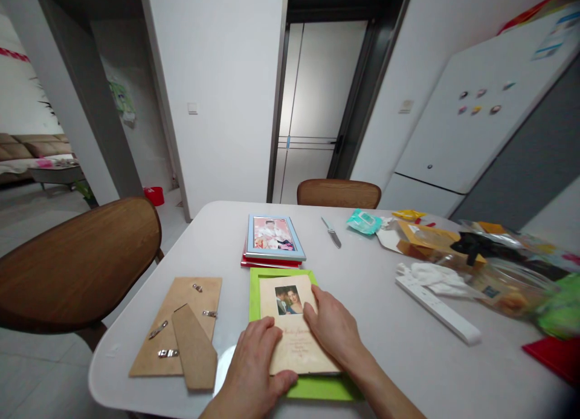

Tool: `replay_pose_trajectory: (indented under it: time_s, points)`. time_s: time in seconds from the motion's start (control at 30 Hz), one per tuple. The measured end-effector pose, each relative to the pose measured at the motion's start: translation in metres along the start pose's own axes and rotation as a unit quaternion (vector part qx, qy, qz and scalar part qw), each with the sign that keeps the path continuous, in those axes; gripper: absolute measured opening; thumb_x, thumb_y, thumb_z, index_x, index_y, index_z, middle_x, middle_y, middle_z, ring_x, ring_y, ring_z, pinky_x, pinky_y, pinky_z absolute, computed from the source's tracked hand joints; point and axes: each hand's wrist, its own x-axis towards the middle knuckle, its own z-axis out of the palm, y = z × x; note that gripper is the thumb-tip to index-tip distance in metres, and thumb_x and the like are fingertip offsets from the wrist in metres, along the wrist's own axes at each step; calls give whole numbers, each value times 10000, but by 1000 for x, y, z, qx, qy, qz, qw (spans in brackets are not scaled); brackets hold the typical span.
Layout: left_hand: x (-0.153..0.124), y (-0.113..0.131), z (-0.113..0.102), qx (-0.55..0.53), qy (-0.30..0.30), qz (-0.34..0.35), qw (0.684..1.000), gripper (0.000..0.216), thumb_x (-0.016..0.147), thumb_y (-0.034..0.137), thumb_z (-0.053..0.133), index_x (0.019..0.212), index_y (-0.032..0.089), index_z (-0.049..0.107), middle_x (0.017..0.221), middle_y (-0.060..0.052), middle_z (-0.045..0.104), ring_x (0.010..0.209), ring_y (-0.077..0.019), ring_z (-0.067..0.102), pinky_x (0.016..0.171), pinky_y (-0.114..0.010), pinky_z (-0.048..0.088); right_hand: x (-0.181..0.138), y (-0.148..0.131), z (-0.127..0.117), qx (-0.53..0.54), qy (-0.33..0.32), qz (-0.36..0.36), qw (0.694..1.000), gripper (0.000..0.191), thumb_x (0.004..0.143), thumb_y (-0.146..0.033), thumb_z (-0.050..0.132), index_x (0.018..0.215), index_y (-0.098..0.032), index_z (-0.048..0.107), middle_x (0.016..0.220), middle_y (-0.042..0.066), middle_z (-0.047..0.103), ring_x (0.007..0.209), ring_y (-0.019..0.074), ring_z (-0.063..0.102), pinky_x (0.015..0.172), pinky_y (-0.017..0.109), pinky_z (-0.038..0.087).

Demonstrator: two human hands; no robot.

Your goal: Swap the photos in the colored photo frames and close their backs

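Note:
A cream photo card (290,343) with a small picture of two people and red script lies over a lime green picture frame (317,387). My left hand (256,367) holds its left and lower left edge, thumb near the bottom corner. Along the right edge, my right hand (335,325) grips the card with its fingers bent, thumb on the face. Left of them rests a brown frame backing board (199,322) with metal clips and a fold-out stand (196,349). Behind the green frame, a light blue framed photo (274,233) sits on a red frame (267,263).
A knife (333,234) lies beyond the frames. To the right are a teal wipes pack (365,221), a white power strip (437,310), crumpled tissue (432,277), a plastic food container (507,289) and bags. Wooden chairs (81,256) stand at the table's left and far sides.

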Motion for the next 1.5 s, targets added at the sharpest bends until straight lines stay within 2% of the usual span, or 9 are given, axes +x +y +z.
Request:
replay_pose_trajectory:
  time_s: [0.13, 0.27, 0.4, 0.63, 0.8, 0.93, 1.03, 1.2, 1.5]
  points:
    - [1, 1, -1, 12, 1, 2, 1000, 438, 579, 270, 692, 985, 162, 566, 1161, -151, 502, 1068, -305, 426, 911, -441, 338, -3, 0, 0, -18, -1, -30, 999, 437, 749, -295, 385, 1131, -104, 479, 1020, 147, 580, 938, 256, 516, 779, 361, 388]
    - [0, 0, -1, 16, 4, 7, 1000, 410, 570, 273, 698, 943, 161, 569, 1147, -148, 509, 1058, -302, 436, 899, -436, 356, -2, 10, 3, 70, -6, -23, 997, 448, 720, -223, 403, 1144, -100, 479, 1108, 124, 552, 992, 219, 505, 873, 342, 354]
    - [0, -1, 0, 38, 2, 17, 999, 400, 569, 240, 690, 939, 174, 554, 1153, -126, 505, 1054, -286, 442, 893, -442, 366, -2, 17, 6, 123, 15, -15, 992, 425, 695, -215, 417, 1085, -88, 529, 1068, 114, 576, 969, 214, 518, 882, 346, 357]
    - [-2, -3, 0, 63, 1, 48, 997, 463, 526, 214, 713, 948, 175, 528, 1165, -115, 492, 1066, -272, 436, 897, -427, 379, 2, 17, 1, 303, -9, 78, 950, 427, 688, -233, 423, 1080, -88, 512, 924, 83, 638, 670, 153, 599, 646, 273, 469]
    - [-1, -3, 0, 73, -7, 48, 996, 426, 549, 212, 702, 936, 155, 533, 1153, -128, 497, 1053, -269, 447, 886, -423, 389, 7, 17, 4, 186, -8, 34, 982, 368, 698, -220, 412, 1002, -91, 576, 920, 85, 642, 770, 171, 593, 719, 282, 450]
    - [0, -1, -2, 77, -14, 41, 996, 429, 551, 195, 701, 944, 147, 536, 1154, -130, 496, 1055, -266, 444, 893, -416, 384, 6, 10, 6, 145, 9, 9, 989, 336, 715, -216, 408, 980, -114, 589, 964, 86, 617, 862, 191, 555, 801, 312, 403]
    - [0, 1, -3, 82, -15, 33, 996, 385, 576, 170, 679, 937, 160, 547, 1153, -114, 501, 1051, -253, 447, 895, -405, 383, 0, 5, 7, 50, 20, -43, 998, 333, 743, -229, 400, 1000, -120, 582, 979, 96, 598, 917, 211, 511, 833, 333, 374]
    - [0, 5, -5, 95, -29, 35, 994, 330, 616, 198, 655, 932, 177, 563, 1144, -99, 518, 1035, -250, 459, 880, -419, 387, -11, 4, 9, -70, 2, -87, 994, 381, 768, -262, 395, 1100, -132, 531, 1127, 114, 527, 1059, 254, 412, 874, 375, 338]
    - [3, 9, -5, 115, -45, 50, 991, 326, 648, 214, 628, 964, 181, 558, 1111, -94, 555, 1023, -252, 480, 851, -432, 403, -18, 9, 15, -113, -49, -91, 988, 473, 790, -316, 357, 1228, -145, 404, 1300, 147, 358, 1212, 299, 258, 916, 447, 283]
